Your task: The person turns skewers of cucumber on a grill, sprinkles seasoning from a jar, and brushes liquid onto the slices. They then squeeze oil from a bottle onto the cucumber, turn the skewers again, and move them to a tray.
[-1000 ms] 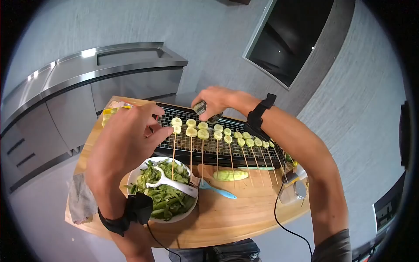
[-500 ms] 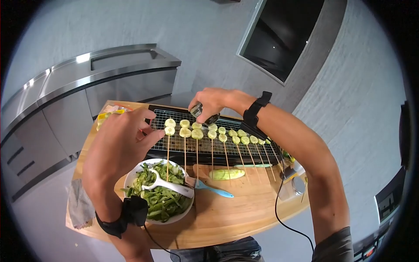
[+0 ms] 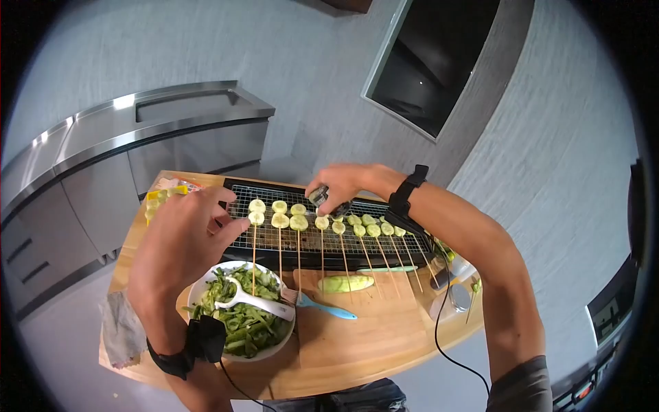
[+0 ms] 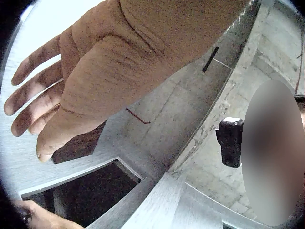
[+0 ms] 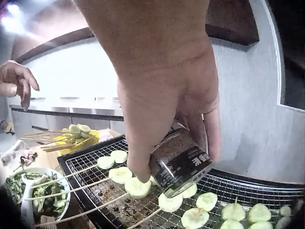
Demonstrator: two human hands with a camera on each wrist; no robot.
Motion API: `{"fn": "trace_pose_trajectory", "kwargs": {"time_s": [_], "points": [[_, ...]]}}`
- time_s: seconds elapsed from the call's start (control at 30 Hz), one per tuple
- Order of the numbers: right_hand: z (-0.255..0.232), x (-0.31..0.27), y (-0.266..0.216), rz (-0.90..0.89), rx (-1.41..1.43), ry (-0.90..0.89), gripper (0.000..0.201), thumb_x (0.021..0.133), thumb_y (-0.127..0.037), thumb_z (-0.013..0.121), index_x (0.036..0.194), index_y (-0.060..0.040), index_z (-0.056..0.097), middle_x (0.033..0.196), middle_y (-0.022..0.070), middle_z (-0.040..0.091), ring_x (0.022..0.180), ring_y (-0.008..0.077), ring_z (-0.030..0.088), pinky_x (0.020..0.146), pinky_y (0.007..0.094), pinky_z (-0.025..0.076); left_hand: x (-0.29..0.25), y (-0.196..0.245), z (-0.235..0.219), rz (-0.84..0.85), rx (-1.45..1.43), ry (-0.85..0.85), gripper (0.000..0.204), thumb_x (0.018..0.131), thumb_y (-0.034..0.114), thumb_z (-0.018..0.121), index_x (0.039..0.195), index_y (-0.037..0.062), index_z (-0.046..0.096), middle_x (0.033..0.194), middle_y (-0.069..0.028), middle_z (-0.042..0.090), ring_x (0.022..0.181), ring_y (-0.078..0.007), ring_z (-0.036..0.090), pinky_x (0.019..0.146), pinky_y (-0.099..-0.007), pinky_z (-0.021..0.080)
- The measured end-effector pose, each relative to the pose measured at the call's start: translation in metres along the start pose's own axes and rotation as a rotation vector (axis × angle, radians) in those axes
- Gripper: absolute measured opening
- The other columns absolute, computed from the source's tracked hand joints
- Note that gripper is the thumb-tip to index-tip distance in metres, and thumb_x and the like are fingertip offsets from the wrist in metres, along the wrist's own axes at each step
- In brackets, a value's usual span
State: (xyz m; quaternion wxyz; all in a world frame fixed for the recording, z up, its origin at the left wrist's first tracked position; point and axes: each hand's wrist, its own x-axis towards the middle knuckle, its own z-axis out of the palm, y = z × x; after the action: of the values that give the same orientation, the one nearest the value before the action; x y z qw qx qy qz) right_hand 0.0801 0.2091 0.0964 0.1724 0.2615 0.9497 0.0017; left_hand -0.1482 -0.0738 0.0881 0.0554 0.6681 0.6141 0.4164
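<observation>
My right hand (image 3: 336,189) grips a small seasoning jar (image 5: 178,162) with a dark label, tipped over the skewers on the grill. It hangs close above the cucumber slices (image 5: 138,187) and hides part of the row in the head view. Several skewers lie side by side, their slices on the wire grill (image 3: 268,240) and their sticks pointing toward me. My left hand (image 3: 182,237) hovers at the grill's left end with nothing in it, fingers loosely bent. Its thumb tip overlaps the leftmost skewer in the head view; in the left wrist view the fingers are spread.
A white bowl (image 3: 195,302) of green peelings stands front left, a white peeler (image 3: 254,300) on top. Beside it lie a blue-handled brush (image 3: 329,309) and a peeled cucumber piece (image 3: 347,283) on a cutting board (image 3: 371,329). A yellow tray (image 5: 95,138) with more skewers sits back left.
My right hand has moved the tilted jar to the right along the row of skewers. The left hand keeps nearly the same place and pose, while the head view has shifted slightly.
</observation>
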Motion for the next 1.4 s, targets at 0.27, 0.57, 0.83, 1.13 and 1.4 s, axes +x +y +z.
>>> {"fn": "trace_pose_trajectory", "kwargs": {"time_s": [0.27,0.57,0.83,1.13,1.4], "points": [[0.000,-0.006,-0.004,0.046,-0.054,0.023,0.069,0.078,-0.043,0.078,0.136,-0.0096,0.066,0.114,0.0175,0.074,0.102,0.0348,0.071,0.089,0.0431,0.056,0.002,0.002,0.003,0.008,-0.013,-0.012,0.032,0.088,0.019,0.078,0.107,-0.0048,0.069,0.086,-0.0195,0.076,0.078,-0.0303,0.076,0.072,-0.0371,0.057],[-0.001,-0.022,0.021,0.110,0.101,-0.043,0.073,0.075,-0.047,0.082,0.137,-0.0112,0.066,0.122,0.0132,0.073,0.106,0.0305,0.071,0.090,0.0437,0.057,0.003,0.004,0.001,-0.013,-0.004,-0.034,0.032,0.088,0.018,0.078,0.107,-0.0057,0.068,0.086,-0.0189,0.076,0.077,-0.0289,0.075,0.071,-0.0364,0.057],[0.013,-0.038,0.037,0.143,0.065,-0.115,0.075,0.078,-0.048,0.080,0.140,-0.0092,0.063,0.121,0.0167,0.073,0.105,0.0303,0.071,0.091,0.0399,0.056,0.003,0.005,0.004,0.000,-0.016,-0.031,0.033,0.088,0.019,0.078,0.107,-0.0060,0.068,0.085,-0.0197,0.076,0.076,-0.0292,0.075,0.070,-0.0368,0.057],[0.014,-0.061,0.048,0.180,0.085,-0.095,0.070,0.077,-0.041,0.084,0.137,-0.0104,0.066,0.117,0.0144,0.074,0.100,0.0274,0.071,0.089,0.0374,0.056,0.005,0.003,0.006,0.023,-0.027,-0.035,0.030,0.087,0.016,0.077,0.105,-0.0066,0.068,0.085,-0.0201,0.075,0.077,-0.0296,0.076,0.069,-0.0357,0.057],[0.021,-0.080,0.075,0.328,0.082,-0.209,0.075,0.076,-0.044,0.086,0.139,-0.0108,0.065,0.117,0.0128,0.074,0.101,0.0273,0.071,0.087,0.0395,0.057,0.004,0.002,0.004,0.016,-0.078,-0.020,0.029,0.086,0.012,0.078,0.106,-0.0070,0.068,0.086,-0.0208,0.075,0.079,-0.0304,0.076,0.070,-0.0361,0.057]]}}
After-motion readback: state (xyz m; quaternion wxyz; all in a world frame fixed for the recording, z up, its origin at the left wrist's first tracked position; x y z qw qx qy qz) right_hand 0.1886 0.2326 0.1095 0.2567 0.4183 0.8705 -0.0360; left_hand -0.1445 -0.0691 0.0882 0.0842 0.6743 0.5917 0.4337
